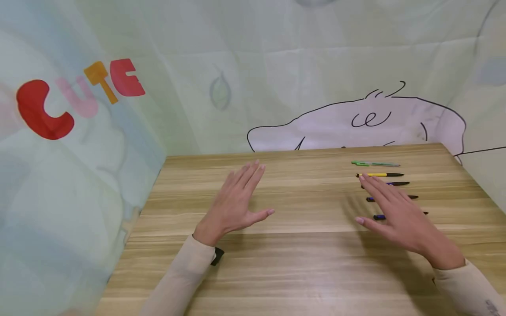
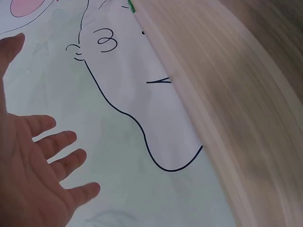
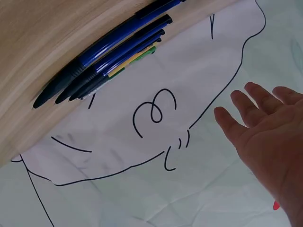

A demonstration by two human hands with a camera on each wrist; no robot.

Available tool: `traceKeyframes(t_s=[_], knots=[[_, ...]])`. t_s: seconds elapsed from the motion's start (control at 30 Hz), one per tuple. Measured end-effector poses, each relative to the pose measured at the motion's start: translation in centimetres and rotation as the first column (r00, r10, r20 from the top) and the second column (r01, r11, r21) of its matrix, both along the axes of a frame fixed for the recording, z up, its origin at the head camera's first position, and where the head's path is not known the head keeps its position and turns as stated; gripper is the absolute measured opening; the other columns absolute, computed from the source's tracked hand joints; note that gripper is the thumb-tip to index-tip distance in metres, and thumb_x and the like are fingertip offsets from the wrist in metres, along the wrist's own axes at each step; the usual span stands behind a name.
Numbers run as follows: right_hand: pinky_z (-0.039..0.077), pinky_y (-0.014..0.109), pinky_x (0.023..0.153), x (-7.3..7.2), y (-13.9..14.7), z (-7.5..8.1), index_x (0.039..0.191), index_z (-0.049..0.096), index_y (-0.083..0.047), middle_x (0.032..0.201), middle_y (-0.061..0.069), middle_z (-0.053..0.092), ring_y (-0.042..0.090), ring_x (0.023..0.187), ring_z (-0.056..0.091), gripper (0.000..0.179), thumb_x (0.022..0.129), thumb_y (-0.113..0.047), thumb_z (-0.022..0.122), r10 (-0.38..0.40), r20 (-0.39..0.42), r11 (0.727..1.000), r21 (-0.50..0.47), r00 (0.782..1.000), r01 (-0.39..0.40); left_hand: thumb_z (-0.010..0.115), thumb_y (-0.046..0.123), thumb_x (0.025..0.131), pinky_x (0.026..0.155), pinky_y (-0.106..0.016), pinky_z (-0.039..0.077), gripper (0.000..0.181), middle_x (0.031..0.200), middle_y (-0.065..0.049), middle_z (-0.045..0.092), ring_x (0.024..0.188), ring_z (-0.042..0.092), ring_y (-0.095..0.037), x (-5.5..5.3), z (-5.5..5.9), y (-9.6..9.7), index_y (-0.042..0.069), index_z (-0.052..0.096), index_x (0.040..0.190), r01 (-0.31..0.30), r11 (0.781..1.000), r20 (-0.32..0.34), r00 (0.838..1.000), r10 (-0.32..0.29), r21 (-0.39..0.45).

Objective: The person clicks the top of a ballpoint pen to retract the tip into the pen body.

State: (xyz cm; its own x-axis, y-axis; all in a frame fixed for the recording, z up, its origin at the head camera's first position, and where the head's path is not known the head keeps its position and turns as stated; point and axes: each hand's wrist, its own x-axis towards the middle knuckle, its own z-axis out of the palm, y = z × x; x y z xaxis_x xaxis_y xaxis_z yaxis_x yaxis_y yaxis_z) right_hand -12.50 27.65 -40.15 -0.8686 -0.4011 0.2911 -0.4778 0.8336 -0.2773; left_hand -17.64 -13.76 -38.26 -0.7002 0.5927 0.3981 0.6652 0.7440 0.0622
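Several pens lie in a column on the right side of the wooden table (image 1: 300, 263). Farthest back is a green pen (image 1: 375, 163), then a yellow pen (image 1: 383, 174) with black ends. Nearer are blue-and-black pens; the closest blue pen (image 3: 102, 52) shows whole in the right wrist view. My right hand (image 1: 403, 219) hovers above them with straight fingers, holding nothing and partly hiding several pens in the head view. Over the left middle of the table is my left hand (image 1: 233, 206), fingers straight, thumb spread, nothing in it.
A printed cloth (image 1: 221, 87) hangs behind the table and along its left side. It carries a line-drawn white figure (image 1: 328, 123) and colourful letters (image 1: 47, 114). A black band (image 1: 217, 256) shows at the left cuff.
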Motion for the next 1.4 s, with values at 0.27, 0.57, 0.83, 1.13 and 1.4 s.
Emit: traceKeyframes(t_s=[0.27, 0.57, 0.83, 1.13, 1.4], knots=[[0.037, 0.069, 0.101, -0.1, 0.4, 0.1, 0.162, 0.022, -0.034, 0.16, 0.008, 0.039, 0.042, 0.142, 0.038, 0.088, 0.092, -0.039, 0.076, -0.023, 0.16, 0.984, -0.173, 0.987, 0.051, 0.076, 0.049, 0.087, 0.121, -0.043, 0.032, 0.097, 0.163, -0.012, 0.034, 0.149, 0.035, -0.028, -0.4, -0.2, 0.0, 0.003, 0.029, 0.159, 0.085, 0.981, 0.142, 0.984, -0.111, 0.175], [0.035, 0.025, 0.11, -0.8, 1.2, 0.3, 0.159, 0.031, -0.038, 0.158, -0.005, 0.043, 0.003, 0.143, 0.034, 0.083, 0.091, -0.028, 0.078, 0.014, 0.186, 0.953, -0.299, 0.982, 0.043, 0.082, 0.03, 0.087, 0.109, -0.041, 0.048, 0.087, 0.155, -0.009, 0.047, 0.13, 0.058, -0.028, -0.6, 0.1, -0.5, 0.011, 0.035, 0.158, -0.006, 0.929, 0.363, 0.921, -0.139, 0.37], [0.027, -0.001, 0.095, -1.3, 2.3, 0.2, 0.156, 0.035, -0.04, 0.154, -0.008, 0.049, 0.005, 0.135, 0.046, 0.08, 0.091, -0.026, 0.078, -0.004, 0.205, 0.932, -0.354, 0.979, 0.077, 0.083, 0.023, 0.087, 0.101, -0.037, 0.054, 0.085, 0.148, -0.009, 0.054, 0.122, 0.064, -0.023, -0.5, 0.1, -0.8, 0.015, 0.037, 0.158, -0.053, 0.886, 0.46, 0.868, -0.188, 0.461], [0.042, 0.004, 0.091, -2.7, 3.8, -0.3, 0.157, 0.036, -0.034, 0.147, 0.005, 0.057, -0.01, 0.122, 0.053, 0.073, 0.096, -0.018, 0.072, 0.03, 0.206, 0.914, -0.401, 0.978, 0.057, 0.083, 0.02, 0.086, 0.097, -0.036, 0.056, 0.085, 0.146, -0.007, 0.054, 0.119, 0.065, -0.026, -0.4, 0.1, -0.8, 0.014, 0.038, 0.157, -0.049, 0.869, 0.488, 0.842, -0.23, 0.493], [0.046, 0.006, 0.088, -4.3, 5.5, -0.5, 0.154, 0.044, -0.028, 0.143, 0.005, 0.06, -0.008, 0.119, 0.056, 0.064, 0.097, -0.017, 0.07, 0.035, 0.254, 0.89, -0.448, 0.966, 0.086, 0.084, 0.017, 0.085, 0.095, -0.038, 0.058, 0.085, 0.143, -0.008, 0.055, 0.117, 0.066, -0.029, -0.3, 0.1, -0.9, 0.013, 0.039, 0.157, -0.034, 0.875, 0.472, 0.851, -0.228, 0.483]])
